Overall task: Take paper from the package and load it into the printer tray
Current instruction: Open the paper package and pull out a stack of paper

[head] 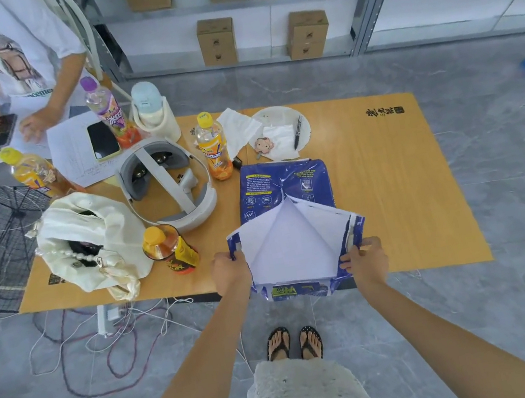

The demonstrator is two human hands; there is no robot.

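A blue paper package (pixel 281 185) lies on the wooden table (pixel 389 177) near its front edge, its near end torn apart. The wrapper's flaps are spread to both sides, showing white inner faces and the white paper (pixel 292 249) inside. My left hand (pixel 230 272) grips the left flap of the wrapper. My right hand (pixel 365 258) pinches the right flap. No printer or printer tray is in view.
Left of the package stand several orange drink bottles (pixel 212 146), a white headset (pixel 168 183), a cream bag (pixel 87 242) and a phone (pixel 102 139) on papers. A plate (pixel 278 116) with tissues and a pen sits behind. Another person (pixel 8 60) stands at the far left. Cables lie on the floor.
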